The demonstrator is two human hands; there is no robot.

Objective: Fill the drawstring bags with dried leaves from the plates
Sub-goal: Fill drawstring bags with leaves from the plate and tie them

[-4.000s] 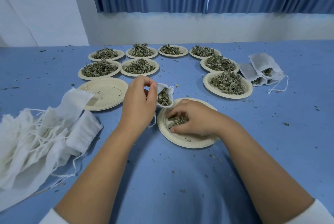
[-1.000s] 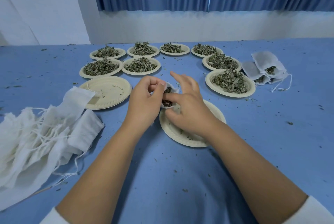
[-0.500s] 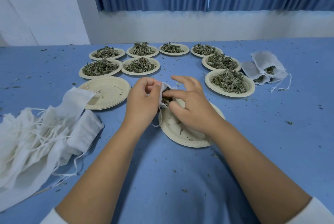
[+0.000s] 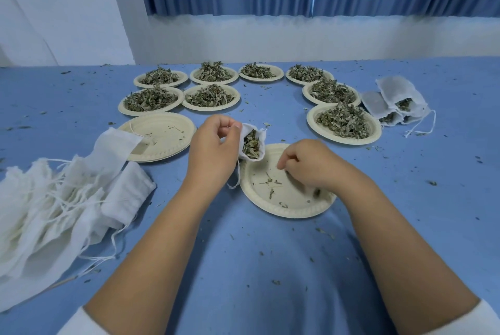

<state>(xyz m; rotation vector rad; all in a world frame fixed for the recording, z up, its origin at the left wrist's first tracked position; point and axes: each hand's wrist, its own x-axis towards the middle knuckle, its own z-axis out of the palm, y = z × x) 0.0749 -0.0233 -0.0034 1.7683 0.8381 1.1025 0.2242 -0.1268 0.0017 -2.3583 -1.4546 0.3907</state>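
My left hand (image 4: 213,150) grips a small white drawstring bag (image 4: 247,131) by its rim and holds it open, tilted over the far left edge of a nearly bare paper plate (image 4: 286,199). The bag is packed with dried leaves (image 4: 251,144), and its string hangs below my hand. My right hand (image 4: 311,164) is low over the same plate, fingers curled, fingertips pinching leaf scraps off its surface. A few crumbs lie on the plate.
Several plates heaped with leaves stand behind, the nearest (image 4: 345,121) at the right. Bare stacked plates (image 4: 162,134) lie to the left, and a heap of unfilled bags (image 4: 54,199) lies at the left edge. Filled bags (image 4: 397,99) rest far right. Leaf crumbs dot the blue table.
My right hand has left the bag's mouth and dropped back to the plate, which now holds only crumbs. My left hand keeps the bag in about the same spot.
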